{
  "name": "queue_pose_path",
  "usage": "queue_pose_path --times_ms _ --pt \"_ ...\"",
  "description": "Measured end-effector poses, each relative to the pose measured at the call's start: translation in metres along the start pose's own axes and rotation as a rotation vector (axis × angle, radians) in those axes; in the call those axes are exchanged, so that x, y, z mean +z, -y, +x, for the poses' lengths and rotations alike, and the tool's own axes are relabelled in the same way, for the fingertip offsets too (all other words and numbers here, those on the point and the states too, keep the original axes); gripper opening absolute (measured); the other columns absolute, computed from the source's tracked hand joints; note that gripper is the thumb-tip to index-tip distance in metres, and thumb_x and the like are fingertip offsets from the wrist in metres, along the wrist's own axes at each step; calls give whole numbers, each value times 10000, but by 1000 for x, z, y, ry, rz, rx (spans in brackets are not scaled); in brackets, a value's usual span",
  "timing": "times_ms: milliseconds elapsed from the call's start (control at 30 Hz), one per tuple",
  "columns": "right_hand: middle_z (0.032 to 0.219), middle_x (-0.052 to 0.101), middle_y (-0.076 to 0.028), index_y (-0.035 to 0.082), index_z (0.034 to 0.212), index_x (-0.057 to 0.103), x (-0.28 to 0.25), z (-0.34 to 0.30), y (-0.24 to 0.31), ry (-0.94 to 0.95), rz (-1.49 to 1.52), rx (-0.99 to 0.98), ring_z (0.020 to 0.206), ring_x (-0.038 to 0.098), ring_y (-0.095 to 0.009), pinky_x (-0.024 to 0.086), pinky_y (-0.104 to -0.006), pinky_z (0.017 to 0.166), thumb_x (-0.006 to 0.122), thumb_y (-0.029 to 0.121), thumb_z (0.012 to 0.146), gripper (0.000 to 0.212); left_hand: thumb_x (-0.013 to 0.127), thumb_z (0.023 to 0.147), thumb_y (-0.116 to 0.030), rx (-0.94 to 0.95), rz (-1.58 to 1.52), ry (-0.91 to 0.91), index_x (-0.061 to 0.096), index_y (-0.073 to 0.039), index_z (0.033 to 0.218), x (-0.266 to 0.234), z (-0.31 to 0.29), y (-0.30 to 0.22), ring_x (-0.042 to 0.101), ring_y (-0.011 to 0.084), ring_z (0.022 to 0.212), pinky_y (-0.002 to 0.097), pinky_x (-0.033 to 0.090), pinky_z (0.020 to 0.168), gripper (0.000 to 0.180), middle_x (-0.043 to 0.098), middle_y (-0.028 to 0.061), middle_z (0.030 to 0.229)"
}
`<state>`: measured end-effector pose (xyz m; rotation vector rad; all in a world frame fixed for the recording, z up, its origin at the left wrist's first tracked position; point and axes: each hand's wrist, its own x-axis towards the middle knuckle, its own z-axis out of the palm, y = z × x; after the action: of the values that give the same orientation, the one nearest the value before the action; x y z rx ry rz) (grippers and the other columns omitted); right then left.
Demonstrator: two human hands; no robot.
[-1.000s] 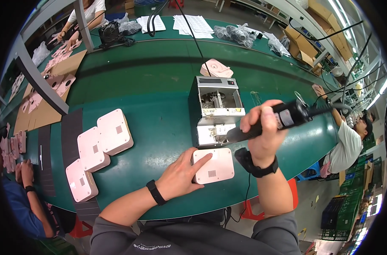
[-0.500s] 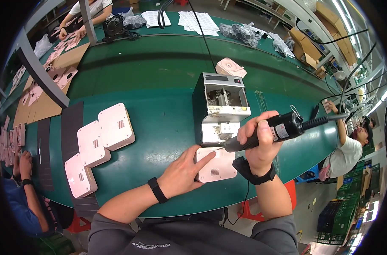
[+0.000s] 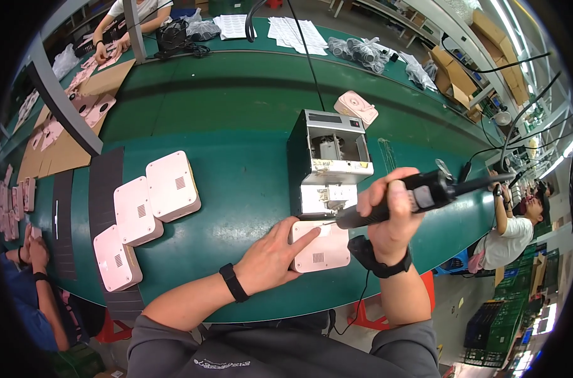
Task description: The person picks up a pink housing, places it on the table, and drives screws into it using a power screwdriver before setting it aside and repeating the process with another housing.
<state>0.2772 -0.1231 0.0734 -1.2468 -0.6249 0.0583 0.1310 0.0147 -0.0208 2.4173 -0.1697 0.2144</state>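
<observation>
Under the left fingers (image 3: 304, 242) — pink case (image 3: 332, 252).

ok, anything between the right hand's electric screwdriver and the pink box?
Nothing visible. The electric screwdriver in the right hand has its tip over the far edge of the pink box; contact unclear. The left hand holds the box's left side, index fingertip close by.

- Pale pink, rounded-square plastic housing (image 3: 329, 249): lies flat on the green tabletop (image 3: 236, 183), slotted grille face up, small round recesses at the visible corners.
- Black corded electric screwdriver (image 3: 427, 192): tilted, its slim bit at the housing's far edge; contact cannot be told.
</observation>
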Motion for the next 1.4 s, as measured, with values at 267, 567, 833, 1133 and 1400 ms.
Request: queue_pose_path --times_ms 267,567,833,1133,1400 --pt "689 525 -82 52 1029 479 3 19 9 -54 0 -117 511 502 -182 465 -357 517 542 192 958 170 856 679 -199 18 26 -33 433 -151 1474 3 -1 2 530 394 1181 437 522 956 901 413 218 1300" --pt "706 530 -86 60 1046 446 26 -8 22 147 123 -27 543 516 -178 470 -354 528 572 230 946 233 847 676 -192 24 2 -23 447 -155 1466 1 -1 2 533 382 1175 435 524 944 886 408 209 1299" --pt "723 543 -101 59 1038 426 44 -16 5 249 114 11 547 512 -175 483 -353 538 629 261 921 310 836 678 -172 26 -12 -42 478 -140 1430 5 0 5 516 377 1206 429 526 938 834 403 204 1319" --pt "720 541 -103 54 1034 433 46 -23 -5 245 145 24 541 510 -175 492 -349 542 635 230 908 296 834 672 -173 13 -46 -21 501 -123 1407 4 -3 7 496 392 1240 432 507 980 809 400 220 1354" --pt "701 537 -90 51 1048 470 29 -7 14 105 125 -58 526 520 -183 479 -352 529 561 193 948 196 847 662 -162 -12 -45 -35 475 -130 1437 -7 -11 5 510 405 1223 445 507 980 860 410 233 1349"
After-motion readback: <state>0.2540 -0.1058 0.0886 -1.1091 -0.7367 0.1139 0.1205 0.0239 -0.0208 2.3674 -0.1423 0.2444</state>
